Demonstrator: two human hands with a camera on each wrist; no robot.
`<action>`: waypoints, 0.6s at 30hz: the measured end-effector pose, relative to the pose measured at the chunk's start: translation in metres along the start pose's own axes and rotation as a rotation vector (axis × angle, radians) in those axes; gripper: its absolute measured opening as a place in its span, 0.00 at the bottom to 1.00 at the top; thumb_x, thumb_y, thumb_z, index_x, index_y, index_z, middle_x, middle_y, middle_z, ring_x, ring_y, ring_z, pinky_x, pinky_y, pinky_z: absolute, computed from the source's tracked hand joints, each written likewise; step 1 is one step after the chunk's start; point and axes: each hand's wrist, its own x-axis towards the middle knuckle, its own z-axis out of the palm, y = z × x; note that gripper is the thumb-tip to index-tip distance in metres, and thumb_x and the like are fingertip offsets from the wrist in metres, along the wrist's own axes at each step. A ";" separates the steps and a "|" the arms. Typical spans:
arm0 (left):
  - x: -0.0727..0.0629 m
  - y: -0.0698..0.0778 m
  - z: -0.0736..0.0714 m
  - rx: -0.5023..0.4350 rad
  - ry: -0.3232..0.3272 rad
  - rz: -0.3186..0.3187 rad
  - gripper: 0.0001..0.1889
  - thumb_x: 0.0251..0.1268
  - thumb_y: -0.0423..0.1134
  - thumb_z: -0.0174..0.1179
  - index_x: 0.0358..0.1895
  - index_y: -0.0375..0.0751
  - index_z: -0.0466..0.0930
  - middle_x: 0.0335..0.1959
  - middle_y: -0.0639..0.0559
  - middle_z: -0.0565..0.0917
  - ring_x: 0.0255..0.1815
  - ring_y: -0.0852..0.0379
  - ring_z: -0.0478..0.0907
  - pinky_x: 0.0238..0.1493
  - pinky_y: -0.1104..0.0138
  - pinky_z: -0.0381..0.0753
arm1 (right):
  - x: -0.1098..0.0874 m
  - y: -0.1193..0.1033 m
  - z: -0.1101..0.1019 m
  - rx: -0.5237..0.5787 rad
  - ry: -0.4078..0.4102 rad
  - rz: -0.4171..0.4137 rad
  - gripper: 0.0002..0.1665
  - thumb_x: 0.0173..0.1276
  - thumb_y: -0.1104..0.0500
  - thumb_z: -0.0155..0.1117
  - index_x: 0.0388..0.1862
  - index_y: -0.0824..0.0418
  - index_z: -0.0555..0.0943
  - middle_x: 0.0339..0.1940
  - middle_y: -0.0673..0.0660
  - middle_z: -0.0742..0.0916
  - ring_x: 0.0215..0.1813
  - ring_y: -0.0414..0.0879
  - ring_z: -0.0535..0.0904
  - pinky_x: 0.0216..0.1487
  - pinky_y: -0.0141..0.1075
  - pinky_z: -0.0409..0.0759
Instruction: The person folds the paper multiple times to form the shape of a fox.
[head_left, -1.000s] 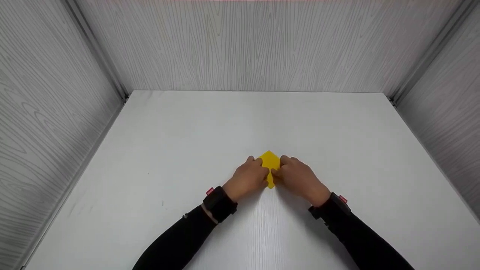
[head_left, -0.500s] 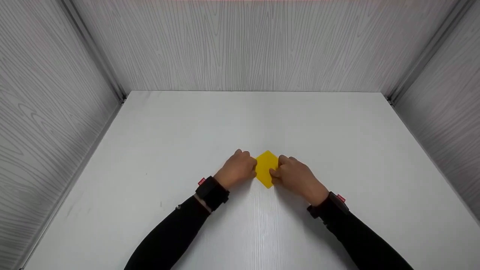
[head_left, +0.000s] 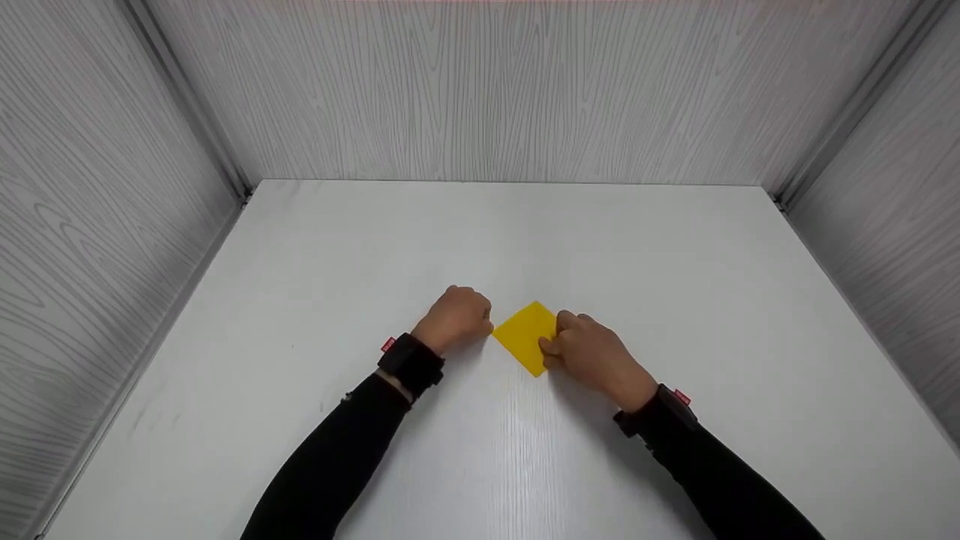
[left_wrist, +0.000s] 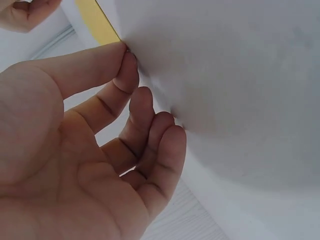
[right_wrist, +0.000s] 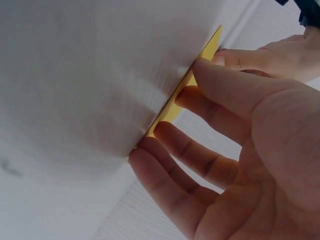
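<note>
A yellow square of paper [head_left: 520,339] lies flat on the white table [head_left: 420,457] with one corner pointing left. At that corner my left hand [head_left: 454,321] has its thumb and index fingertips together on the paper's tip; its other fingers curl against the table in the left wrist view. My right hand [head_left: 596,354] holds the right side of the sheet, hiding that corner in the head view. In the right wrist view, its bent thumb [right_wrist: 202,65] and fingers [right_wrist: 187,97] sit along the yellow paper [right_wrist: 172,111], their tips on it.
Pale wood-grain panels stand behind the table [head_left: 480,90], at the left [head_left: 82,225] and at the right [head_left: 885,210]. Dark bands with cameras circle the left wrist [head_left: 411,367] and right wrist [head_left: 660,411].
My left hand has slid leftward and slightly away from me, uncovering the left half of the yellow paper. The right hand and the paper stay nearly in place.
</note>
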 end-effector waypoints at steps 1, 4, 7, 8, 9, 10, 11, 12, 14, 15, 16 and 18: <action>0.000 -0.001 0.000 -0.018 0.000 -0.002 0.08 0.69 0.31 0.63 0.32 0.30 0.87 0.25 0.50 0.74 0.35 0.50 0.70 0.63 0.53 0.75 | 0.000 0.000 0.000 0.000 0.002 -0.001 0.04 0.72 0.58 0.74 0.40 0.59 0.91 0.33 0.56 0.75 0.31 0.50 0.69 0.35 0.39 0.77; 0.000 -0.003 -0.001 -0.050 0.008 -0.003 0.08 0.69 0.31 0.63 0.32 0.30 0.87 0.25 0.50 0.74 0.35 0.50 0.71 0.64 0.53 0.74 | 0.001 0.001 0.000 -0.005 0.015 -0.011 0.04 0.72 0.59 0.75 0.40 0.58 0.91 0.32 0.56 0.75 0.31 0.50 0.69 0.34 0.39 0.77; -0.002 -0.004 0.000 -0.057 0.029 -0.001 0.08 0.69 0.31 0.63 0.30 0.31 0.86 0.24 0.51 0.73 0.34 0.51 0.71 0.61 0.54 0.76 | 0.001 0.001 0.002 0.000 0.039 -0.022 0.04 0.70 0.60 0.76 0.40 0.59 0.91 0.31 0.57 0.76 0.30 0.50 0.69 0.33 0.38 0.77; -0.002 -0.004 0.000 -0.053 0.035 0.000 0.08 0.68 0.30 0.63 0.31 0.31 0.87 0.24 0.51 0.74 0.34 0.51 0.71 0.60 0.54 0.77 | 0.001 0.001 0.002 0.000 0.044 -0.023 0.04 0.70 0.60 0.76 0.40 0.60 0.91 0.31 0.57 0.76 0.30 0.50 0.69 0.33 0.38 0.77; -0.003 -0.004 0.001 -0.046 0.038 0.001 0.08 0.68 0.30 0.62 0.30 0.30 0.86 0.24 0.51 0.73 0.34 0.51 0.71 0.58 0.54 0.77 | 0.001 0.001 0.003 0.001 0.047 -0.023 0.04 0.69 0.60 0.77 0.40 0.60 0.91 0.31 0.57 0.76 0.30 0.50 0.69 0.33 0.38 0.77; -0.003 -0.005 0.001 -0.034 0.040 -0.004 0.08 0.68 0.29 0.62 0.30 0.30 0.86 0.23 0.51 0.72 0.33 0.51 0.70 0.57 0.55 0.78 | 0.000 0.000 0.003 0.004 0.049 -0.022 0.04 0.69 0.60 0.77 0.40 0.60 0.92 0.31 0.57 0.76 0.30 0.50 0.69 0.32 0.38 0.77; -0.003 -0.005 0.001 -0.022 0.038 -0.015 0.08 0.69 0.29 0.61 0.31 0.29 0.85 0.24 0.50 0.73 0.34 0.50 0.71 0.56 0.54 0.78 | 0.000 0.000 0.003 0.009 0.048 -0.019 0.04 0.69 0.60 0.77 0.40 0.61 0.91 0.31 0.57 0.76 0.30 0.50 0.69 0.32 0.37 0.76; -0.004 -0.006 0.000 -0.014 0.034 -0.030 0.08 0.69 0.28 0.61 0.32 0.28 0.85 0.24 0.48 0.74 0.35 0.49 0.72 0.56 0.54 0.78 | 0.000 0.000 0.003 0.013 0.046 -0.016 0.04 0.69 0.60 0.77 0.40 0.61 0.91 0.31 0.57 0.76 0.30 0.50 0.69 0.32 0.37 0.76; -0.005 -0.010 0.000 0.005 0.024 -0.055 0.07 0.71 0.28 0.61 0.35 0.27 0.85 0.27 0.45 0.77 0.38 0.46 0.76 0.57 0.53 0.79 | -0.001 0.000 0.002 0.015 0.043 -0.017 0.04 0.69 0.61 0.76 0.40 0.60 0.91 0.31 0.57 0.76 0.30 0.50 0.68 0.32 0.37 0.75; -0.006 -0.012 0.000 0.009 0.023 -0.065 0.07 0.71 0.28 0.61 0.36 0.27 0.85 0.28 0.43 0.79 0.39 0.44 0.77 0.57 0.53 0.79 | -0.001 0.000 0.002 0.014 0.042 -0.017 0.04 0.69 0.61 0.76 0.40 0.60 0.91 0.31 0.57 0.76 0.30 0.50 0.69 0.32 0.37 0.75; -0.008 -0.014 -0.001 0.006 0.029 -0.073 0.07 0.71 0.28 0.61 0.37 0.27 0.85 0.29 0.41 0.81 0.41 0.43 0.79 0.57 0.53 0.79 | -0.001 0.001 0.002 0.012 0.040 -0.020 0.03 0.69 0.62 0.76 0.40 0.60 0.91 0.31 0.57 0.76 0.30 0.50 0.68 0.33 0.37 0.75; -0.013 -0.018 -0.001 -0.014 0.054 -0.061 0.06 0.71 0.28 0.61 0.37 0.28 0.86 0.32 0.40 0.84 0.43 0.41 0.81 0.56 0.53 0.80 | -0.001 0.001 0.001 -0.011 0.039 -0.035 0.04 0.69 0.62 0.76 0.40 0.60 0.90 0.31 0.57 0.76 0.30 0.50 0.69 0.34 0.37 0.75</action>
